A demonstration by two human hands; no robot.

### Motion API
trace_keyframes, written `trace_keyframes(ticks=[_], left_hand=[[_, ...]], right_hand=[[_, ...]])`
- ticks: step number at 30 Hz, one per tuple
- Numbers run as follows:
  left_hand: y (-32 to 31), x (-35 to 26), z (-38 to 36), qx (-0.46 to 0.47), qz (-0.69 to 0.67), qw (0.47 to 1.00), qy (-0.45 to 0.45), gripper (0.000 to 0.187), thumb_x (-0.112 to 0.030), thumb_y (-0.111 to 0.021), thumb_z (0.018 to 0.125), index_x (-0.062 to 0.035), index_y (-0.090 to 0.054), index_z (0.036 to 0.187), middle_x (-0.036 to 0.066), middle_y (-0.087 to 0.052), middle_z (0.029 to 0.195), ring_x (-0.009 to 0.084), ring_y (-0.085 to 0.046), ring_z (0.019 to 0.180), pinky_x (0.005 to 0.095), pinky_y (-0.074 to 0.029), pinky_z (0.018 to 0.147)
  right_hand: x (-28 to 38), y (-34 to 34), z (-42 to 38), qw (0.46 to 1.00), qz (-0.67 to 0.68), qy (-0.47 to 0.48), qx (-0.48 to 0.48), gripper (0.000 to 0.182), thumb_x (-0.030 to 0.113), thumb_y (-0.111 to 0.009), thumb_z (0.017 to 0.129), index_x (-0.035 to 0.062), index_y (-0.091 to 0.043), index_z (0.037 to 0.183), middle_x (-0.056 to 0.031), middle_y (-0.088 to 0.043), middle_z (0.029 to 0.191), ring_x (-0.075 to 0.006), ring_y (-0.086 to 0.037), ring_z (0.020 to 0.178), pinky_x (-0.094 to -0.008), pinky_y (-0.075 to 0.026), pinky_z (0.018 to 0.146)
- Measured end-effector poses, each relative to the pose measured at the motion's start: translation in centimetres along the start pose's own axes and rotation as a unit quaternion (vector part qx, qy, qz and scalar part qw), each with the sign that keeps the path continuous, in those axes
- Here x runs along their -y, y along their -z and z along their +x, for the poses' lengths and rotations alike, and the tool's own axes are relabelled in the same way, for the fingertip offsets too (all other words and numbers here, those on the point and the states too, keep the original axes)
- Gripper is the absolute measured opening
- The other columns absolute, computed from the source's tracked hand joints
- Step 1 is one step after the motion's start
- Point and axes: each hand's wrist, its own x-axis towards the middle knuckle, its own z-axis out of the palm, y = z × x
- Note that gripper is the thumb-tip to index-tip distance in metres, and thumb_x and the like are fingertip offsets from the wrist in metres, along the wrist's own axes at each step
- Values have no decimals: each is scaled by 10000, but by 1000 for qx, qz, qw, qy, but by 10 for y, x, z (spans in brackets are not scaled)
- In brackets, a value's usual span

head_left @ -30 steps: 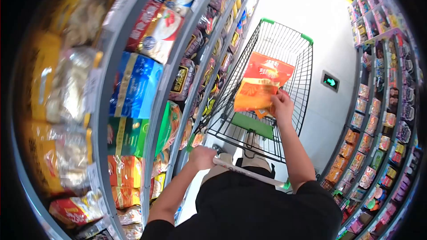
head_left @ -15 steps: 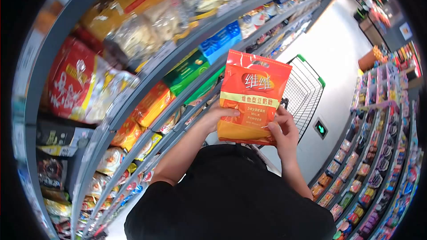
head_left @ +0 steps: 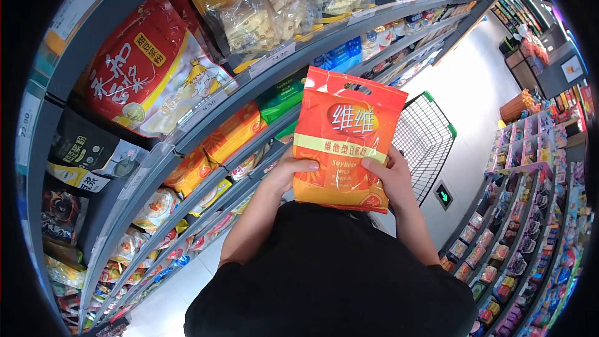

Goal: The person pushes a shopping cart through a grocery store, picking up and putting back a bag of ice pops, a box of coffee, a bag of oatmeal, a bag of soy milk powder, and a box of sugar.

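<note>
A red and orange bag of soybean milk powder (head_left: 340, 165) is held upright before my chest, its printed front towards me and a handle slot near its top. My left hand (head_left: 288, 171) grips the bag's left side, with the thumb lying on the front. On the right side, my right hand (head_left: 394, 178) holds it the same way, thumb on the front and fingers behind, mostly hidden. Beyond the bag stands a wire shopping cart (head_left: 424, 131) with green corners, partly covered by the bag.
On the left, grey shelves (head_left: 206, 115) carry a red and white bag (head_left: 153, 65), orange bags (head_left: 232, 131) and a green bag (head_left: 284, 97). Shelves of small packages (head_left: 499, 237) line the right. A green arrow sign (head_left: 443, 196) lies on the pale floor.
The bag has tilted so its front faces me more squarely and shifted slightly left. My right thumb has moved up and inward on the front. The view has turned a little.
</note>
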Motion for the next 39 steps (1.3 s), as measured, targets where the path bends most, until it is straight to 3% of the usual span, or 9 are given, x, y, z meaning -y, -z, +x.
trace_keyframes(ticks=[12,16,18,20,21,22,24,29,39], left_hand=[[-20,-2,12,27,103,993,-59,739,104,-820,831,-34,-568,1512,102,-719,1420,224,-692,1298,396,-546,1110],[-56,-8,18,-4,152,985,-83,676,68,-819,888,-39,-574,1509,91,-729,1396,190,-693,1277,377,-559,1078],[-108,-15,10,-61,327,927,-175,650,-81,-837,943,-45,-558,1529,142,-748,1365,260,-713,1285,410,-579,1057],[-158,-32,-6,-26,543,823,-164,724,-265,-849,956,-54,-528,1570,235,-706,1416,385,-690,1334,466,-584,1065],[-166,-25,-8,28,574,787,-225,781,-321,-857,940,-57,-512,1589,275,-641,1482,436,-625,1393,492,-552,1110],[-172,-19,-12,81,598,744,-285,839,-377,-864,924,-60,-496,1608,315,-575,1548,488,-560,1453,518,-519,1156],[-181,-17,-15,179,678,646,-300,832,-388,-872,926,-98,-517,1620,254,-413,1717,422,-382,1612,551,-321,1308],[-158,1,-8,176,788,489,-331,752,-433,-857,914,-166,-592,1565,172,-453,1713,386,-406,1605,616,-277,1308],[-134,-18,-18,53,798,514,-310,824,-524,-839,919,-217,-552,1628,218,-332,1771,534,-281,1622,728,-274,1255]], right_hand=[[-6,23,-14,997,49,61,11,372,50,-742,1045,-45,-647,1392,-103,-777,1278,-157,-737,1131,-320,-589,990],[-22,18,-4,980,-46,142,-130,644,182,-771,1037,-24,-484,1575,-163,-617,1529,-200,-631,1349,-374,-509,1133],[-25,3,2,945,-117,225,-205,747,259,-771,1041,-15,-411,1635,-175,-541,1614,-214,-573,1433,-393,-469,1187],[-23,-15,9,934,56,344,-83,712,357,-616,1117,29,-340,1686,-191,-503,1648,-280,-570,1455,-469,-496,1185],[-43,2,15,954,204,213,-60,800,417,-680,1073,-4,-348,1666,-148,-494,1632,-284,-510,1499,-439,-418,1238],[-63,35,19,856,441,147,227,731,375,-629,1107,10,-337,1670,-135,-503,1621,-285,-515,1487,-441,-413,1246],[-57,37,34,860,435,153,220,730,375,-627,1108,11,-337,1670,-135,-503,1621,-286,-515,1487,-442,-413,1246],[-78,37,-26,869,429,175,174,725,379,-619,1110,14,-339,1671,-136,-503,1624,-289,-516,1488,-444,-414,1247],[-72,37,-36,876,435,191,79,715,386,-603,1116,21,-344,1673,-139,-502,1629,-295,-517,1490,-449,-415,1249]])
